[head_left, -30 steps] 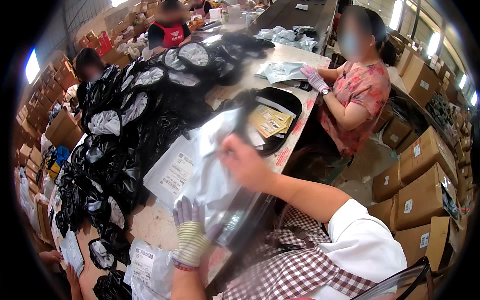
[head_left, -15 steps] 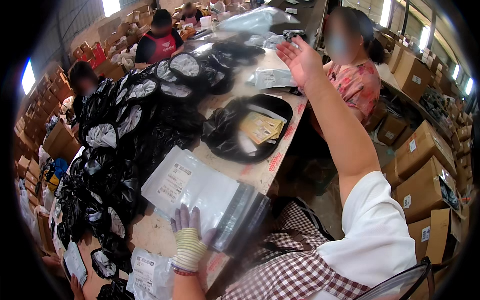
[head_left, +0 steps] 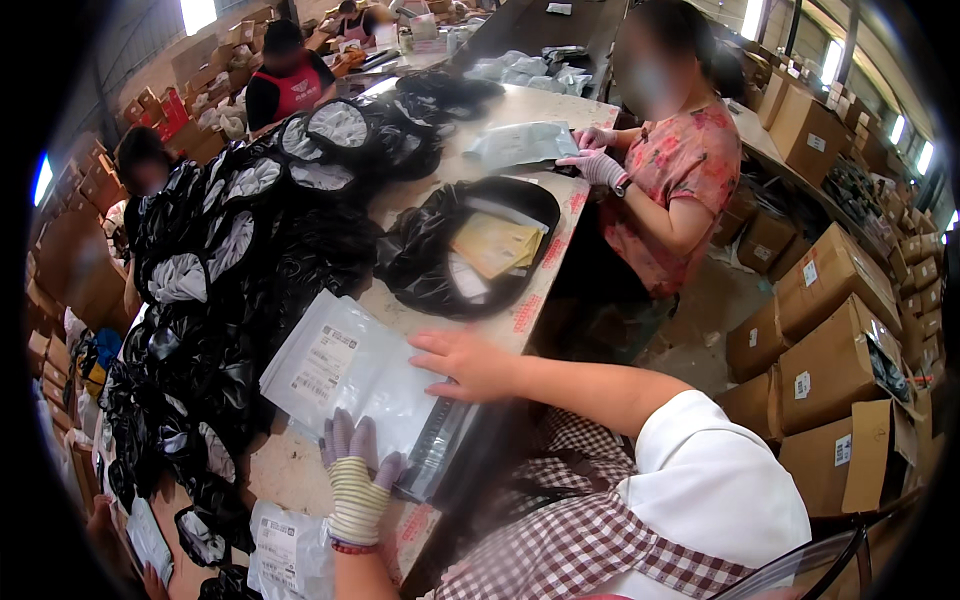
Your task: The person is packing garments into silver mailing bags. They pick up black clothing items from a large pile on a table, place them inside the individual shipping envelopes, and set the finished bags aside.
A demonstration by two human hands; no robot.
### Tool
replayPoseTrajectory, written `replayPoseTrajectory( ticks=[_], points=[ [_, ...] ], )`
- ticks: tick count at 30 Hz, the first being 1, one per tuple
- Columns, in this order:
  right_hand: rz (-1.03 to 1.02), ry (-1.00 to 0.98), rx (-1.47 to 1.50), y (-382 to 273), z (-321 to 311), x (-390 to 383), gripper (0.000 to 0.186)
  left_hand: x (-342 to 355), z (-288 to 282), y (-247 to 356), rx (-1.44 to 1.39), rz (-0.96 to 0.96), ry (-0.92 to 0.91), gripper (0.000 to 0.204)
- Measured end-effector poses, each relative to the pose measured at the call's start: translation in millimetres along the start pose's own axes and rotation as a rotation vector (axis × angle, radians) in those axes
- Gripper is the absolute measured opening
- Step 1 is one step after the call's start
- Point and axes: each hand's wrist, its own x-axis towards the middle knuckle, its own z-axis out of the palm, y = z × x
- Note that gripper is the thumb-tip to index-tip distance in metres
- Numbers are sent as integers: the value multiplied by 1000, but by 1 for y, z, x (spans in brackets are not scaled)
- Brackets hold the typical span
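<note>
A stack of pale plastic mailing bags (head_left: 390, 395) with a printed label lies on the table in front of me. My left hand (head_left: 355, 480), in a striped knitted glove, rests on the stack's near edge with its fingers spread. Bare, my right hand (head_left: 470, 365) lies on the stack's right part, fingers stretched out and slightly blurred. Just beyond them sits a glossy black pouch-like piece (head_left: 425, 260) with a dark rim, holding yellow cards (head_left: 495, 245). Another labelled plastic bag (head_left: 285, 550) lies left of my left wrist.
A large heap of black glossy pieces with white stuffing (head_left: 290, 250) covers the table's left side. Across the right edge, a co-worker's gloved hands (head_left: 595, 160) touch a plastic mailer (head_left: 525, 145). Cardboard boxes (head_left: 840, 360) are stacked at right. A dark conveyor (head_left: 545, 35) runs beyond.
My right hand has come down from its raised reach to the mailing bags. The mailer blurred in mid-air near the conveyor is gone from there. The co-worker's hands now show.
</note>
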Motion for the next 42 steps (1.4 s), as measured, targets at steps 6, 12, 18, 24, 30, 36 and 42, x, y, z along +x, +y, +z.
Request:
replayPoseTrajectory(
  ticks=[6, 12, 18, 24, 30, 36, 42],
  points=[
    [45, -5, -4, 0, 7, 1, 52, 4, 13, -22, 64, -127, 225, 72],
    [12, 50, 42, 4, 23, 7, 48, 6, 17, -21, -423, -193, 310, 65],
    [58, 47, 46, -11, 3, 2, 44, -7, -12, -4, 394, -80, 338, 59],
    [38, 25, 34, -2, 10, -1, 44, -46, -18, 25, 478, -189, 368, 57],
    [-75, -20, -187, -2, -8, 4, 38, -127, -40, 34, 898, -363, 469, 50],
    [40, -160, -270, -17, -19, 16, 52, -194, 1, 5, 616, -389, 531, 36],
    [-24, 75, -88, -4, 2, 26, 49, -182, 4, -4, 613, -379, 551, 30]
  ],
)
